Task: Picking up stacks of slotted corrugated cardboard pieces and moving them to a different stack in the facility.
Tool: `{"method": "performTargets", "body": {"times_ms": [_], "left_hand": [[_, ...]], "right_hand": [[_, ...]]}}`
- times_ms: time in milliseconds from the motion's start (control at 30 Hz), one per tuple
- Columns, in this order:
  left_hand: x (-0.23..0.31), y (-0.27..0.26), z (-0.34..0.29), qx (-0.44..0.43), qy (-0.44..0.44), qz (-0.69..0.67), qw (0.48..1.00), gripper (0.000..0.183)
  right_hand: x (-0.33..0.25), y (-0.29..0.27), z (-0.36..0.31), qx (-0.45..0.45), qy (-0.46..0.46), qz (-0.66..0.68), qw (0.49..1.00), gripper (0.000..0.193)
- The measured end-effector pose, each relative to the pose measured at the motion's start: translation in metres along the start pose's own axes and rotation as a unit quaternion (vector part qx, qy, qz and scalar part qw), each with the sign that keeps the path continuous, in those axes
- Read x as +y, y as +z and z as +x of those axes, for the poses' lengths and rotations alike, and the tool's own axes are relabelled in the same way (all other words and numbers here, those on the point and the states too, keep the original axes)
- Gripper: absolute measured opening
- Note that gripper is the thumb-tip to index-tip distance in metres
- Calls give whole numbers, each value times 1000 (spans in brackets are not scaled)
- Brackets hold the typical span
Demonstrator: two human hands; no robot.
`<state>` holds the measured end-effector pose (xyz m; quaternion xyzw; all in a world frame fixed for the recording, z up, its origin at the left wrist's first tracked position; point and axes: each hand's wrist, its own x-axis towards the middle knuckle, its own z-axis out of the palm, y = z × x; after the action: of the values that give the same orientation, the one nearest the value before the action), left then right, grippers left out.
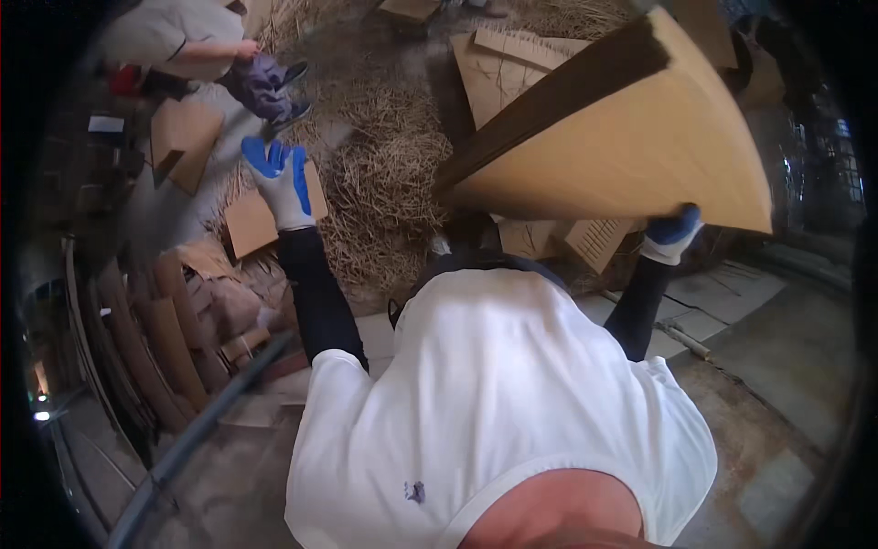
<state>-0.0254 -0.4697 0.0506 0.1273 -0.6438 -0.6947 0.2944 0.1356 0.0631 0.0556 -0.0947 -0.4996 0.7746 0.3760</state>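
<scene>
Head view. The gloved left hand is wide, its fingers apart, above a small cardboard sheet. The gloved right hand grips the near edge of a large cardboard piece, tilted at upper right. Brown strips are heaped between; a co-worker is at upper left.

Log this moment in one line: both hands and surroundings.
left hand: open, nothing held | right hand: holding large cardboard piece at lower edge | around: heap of brown strips, another person
</scene>
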Motion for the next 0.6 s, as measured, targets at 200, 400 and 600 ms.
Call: {"method": "performTargets", "body": {"times_ms": [200,400,600], "left_hand": [[-40,-67,-39,-292,-43,456,840,25],[30,78,-79,-346,30,69,935,30],[43,169,-96,-414,63,-152,895,22]], "right_hand": [[-18,-1,42,-60,-16,-8,998,64],[-15,13,52,-130,-30,-30,991,70],[-10,20,57,-140,-36,-68,987,69]]}}
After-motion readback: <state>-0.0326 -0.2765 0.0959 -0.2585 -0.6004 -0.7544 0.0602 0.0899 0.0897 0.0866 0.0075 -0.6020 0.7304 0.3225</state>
